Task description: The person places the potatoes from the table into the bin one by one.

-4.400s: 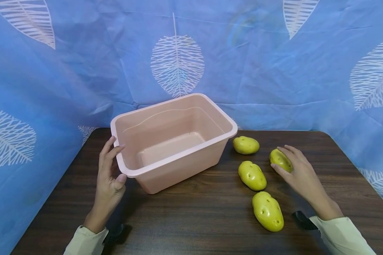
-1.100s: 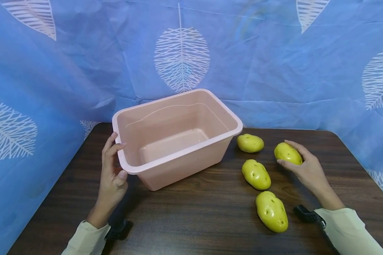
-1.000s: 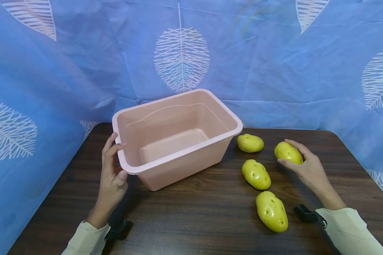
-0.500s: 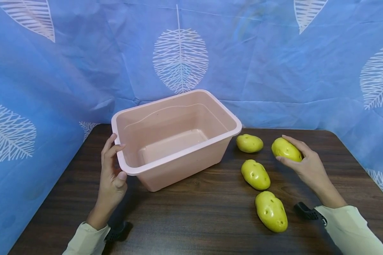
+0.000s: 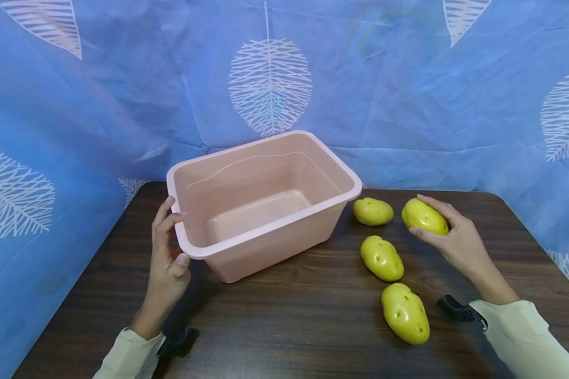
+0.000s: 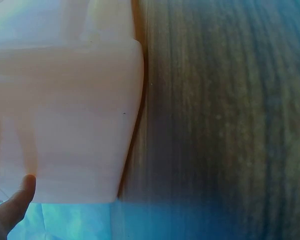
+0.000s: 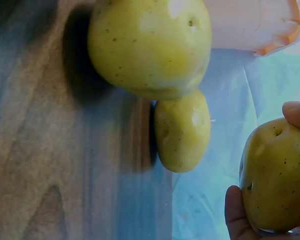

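At the left end of a pink plastic tub (image 5: 275,231), my left hand (image 5: 166,266) holds the rim, with a finger over the edge and the thumb near the front corner. The left wrist view has a fingertip (image 6: 25,187) against the tub's wall. To the right, my right hand (image 5: 457,237) grips a yellow potato (image 5: 424,216) between thumb and fingers. In the right wrist view this potato (image 7: 277,177) appears raised off the table. Nearby on the table lie a far potato (image 5: 373,211), a middle potato (image 5: 382,258) and a near potato (image 5: 405,313).
The dark wooden table (image 5: 284,326) carries everything. Behind it hangs a blue cloth (image 5: 398,105) with white leaf prints, close to the tub's back edge. A black strap (image 5: 460,309) is on the right wrist, another black strap (image 5: 175,343) on the left.
My right hand has taken hold of the rightmost potato and raised it slightly, shifting a little left over the last second. My left hand has stayed on the tub. The head view has shifted slightly.
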### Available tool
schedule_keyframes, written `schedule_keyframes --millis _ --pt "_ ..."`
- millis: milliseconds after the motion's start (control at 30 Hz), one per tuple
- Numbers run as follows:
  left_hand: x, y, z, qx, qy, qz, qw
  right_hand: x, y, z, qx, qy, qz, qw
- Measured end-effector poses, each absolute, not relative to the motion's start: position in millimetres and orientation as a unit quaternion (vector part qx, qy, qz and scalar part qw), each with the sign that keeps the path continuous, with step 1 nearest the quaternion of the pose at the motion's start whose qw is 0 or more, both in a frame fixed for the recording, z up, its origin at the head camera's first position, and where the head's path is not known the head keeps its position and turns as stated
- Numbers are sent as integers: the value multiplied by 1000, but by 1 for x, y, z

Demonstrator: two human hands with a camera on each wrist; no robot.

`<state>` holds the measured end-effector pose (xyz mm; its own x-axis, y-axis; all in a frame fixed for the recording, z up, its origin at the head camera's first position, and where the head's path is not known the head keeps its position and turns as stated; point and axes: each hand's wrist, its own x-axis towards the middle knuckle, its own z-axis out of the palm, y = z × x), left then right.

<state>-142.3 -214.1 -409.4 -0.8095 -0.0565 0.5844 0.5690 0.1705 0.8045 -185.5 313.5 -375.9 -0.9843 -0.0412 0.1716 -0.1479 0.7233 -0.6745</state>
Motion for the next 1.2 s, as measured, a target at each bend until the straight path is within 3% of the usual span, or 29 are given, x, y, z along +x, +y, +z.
schedule_keyframes --millis 1200 --pt "-142 -215 -409 -179 -724 -619 247 -179 296 -330 77 -916 381 101"
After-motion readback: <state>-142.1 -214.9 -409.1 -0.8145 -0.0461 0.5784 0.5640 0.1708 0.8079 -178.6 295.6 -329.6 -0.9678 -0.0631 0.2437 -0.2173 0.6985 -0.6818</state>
